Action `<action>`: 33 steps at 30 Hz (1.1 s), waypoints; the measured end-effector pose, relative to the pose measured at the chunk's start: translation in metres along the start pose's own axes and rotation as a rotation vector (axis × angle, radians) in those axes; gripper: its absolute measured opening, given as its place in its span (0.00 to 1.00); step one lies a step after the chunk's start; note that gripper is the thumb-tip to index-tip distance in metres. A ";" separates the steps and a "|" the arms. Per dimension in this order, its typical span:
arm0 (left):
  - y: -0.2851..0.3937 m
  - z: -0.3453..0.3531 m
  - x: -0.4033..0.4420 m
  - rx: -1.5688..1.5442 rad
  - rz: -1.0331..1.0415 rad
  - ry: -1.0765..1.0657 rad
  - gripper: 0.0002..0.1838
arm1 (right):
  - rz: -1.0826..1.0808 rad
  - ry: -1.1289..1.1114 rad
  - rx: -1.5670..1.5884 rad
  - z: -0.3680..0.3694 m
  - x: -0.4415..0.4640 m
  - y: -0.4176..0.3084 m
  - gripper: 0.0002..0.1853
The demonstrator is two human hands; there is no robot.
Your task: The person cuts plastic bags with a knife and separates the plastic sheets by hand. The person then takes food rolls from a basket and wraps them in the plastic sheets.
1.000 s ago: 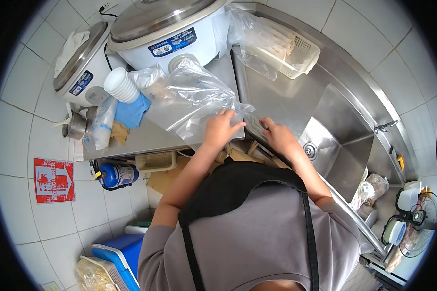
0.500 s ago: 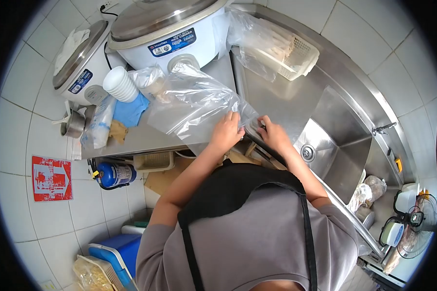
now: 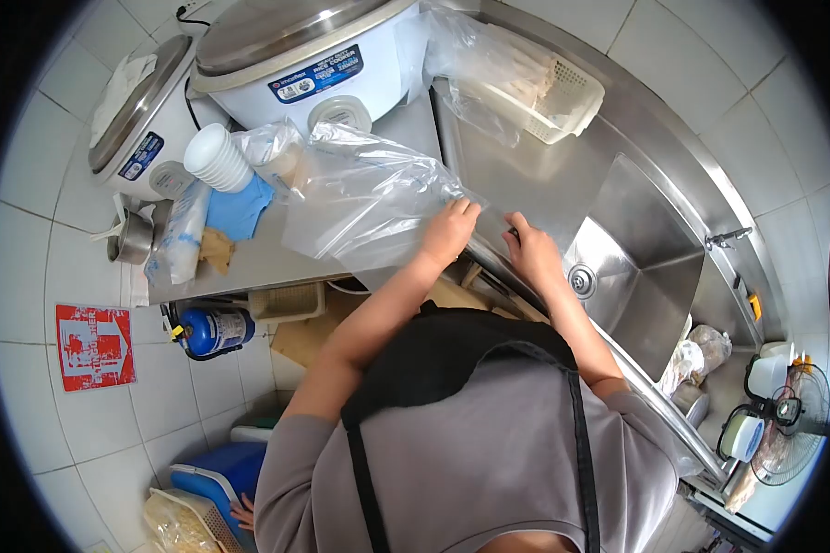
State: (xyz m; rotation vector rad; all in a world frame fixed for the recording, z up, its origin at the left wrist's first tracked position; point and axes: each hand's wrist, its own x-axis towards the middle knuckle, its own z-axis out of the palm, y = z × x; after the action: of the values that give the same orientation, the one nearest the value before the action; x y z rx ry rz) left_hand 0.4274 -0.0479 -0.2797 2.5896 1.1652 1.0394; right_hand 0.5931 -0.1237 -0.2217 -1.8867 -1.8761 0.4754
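My left hand (image 3: pixel 451 230) is closed on the gathered edge of a large clear plastic bag (image 3: pixel 364 198), which lies spread over the steel counter. To the right, above the counter's front edge, my right hand (image 3: pixel 532 250) is closed around something small and dark that mostly hides behind its fingers. The bag reaches left to a smaller clear bag (image 3: pixel 269 152) beside a stack of white cups (image 3: pixel 219 158). Under the cups is a blue cloth (image 3: pixel 239 208).
Two rice cookers (image 3: pixel 314 78) stand at the back left. A cream basket (image 3: pixel 563 106) with plastic bags sits on the steel drainboard, left of a sink (image 3: pixel 641 276). Another person's hand (image 3: pixel 243 512) shows by a blue cooler (image 3: pixel 221 475) at the lower left.
My left hand has moved up and right, drawing the bag's edge along. My right hand has shifted slightly right, away from the bag. Another person's hand has appeared by the cooler.
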 end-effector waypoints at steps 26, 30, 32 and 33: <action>0.008 -0.023 -0.006 -0.266 0.116 -0.153 0.06 | -0.339 0.116 -0.293 0.001 0.175 -0.046 0.15; 0.014 -0.049 -0.027 -0.336 0.133 -0.306 0.06 | -0.285 0.114 -0.229 -0.010 0.176 -0.037 0.15; 0.015 -0.079 -0.039 -0.423 0.103 -0.250 0.05 | -0.293 0.153 -0.104 -0.013 0.157 -0.034 0.15; 0.017 -0.097 -0.044 -0.469 0.084 -0.222 0.05 | -0.322 0.190 -0.003 -0.013 0.146 -0.033 0.16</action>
State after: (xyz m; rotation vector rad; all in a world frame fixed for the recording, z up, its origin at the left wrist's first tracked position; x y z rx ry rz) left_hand 0.3560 -0.1070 -0.2238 2.3175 0.6694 0.8815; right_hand 0.5760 0.0204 -0.1842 -1.5301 -1.9982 0.1810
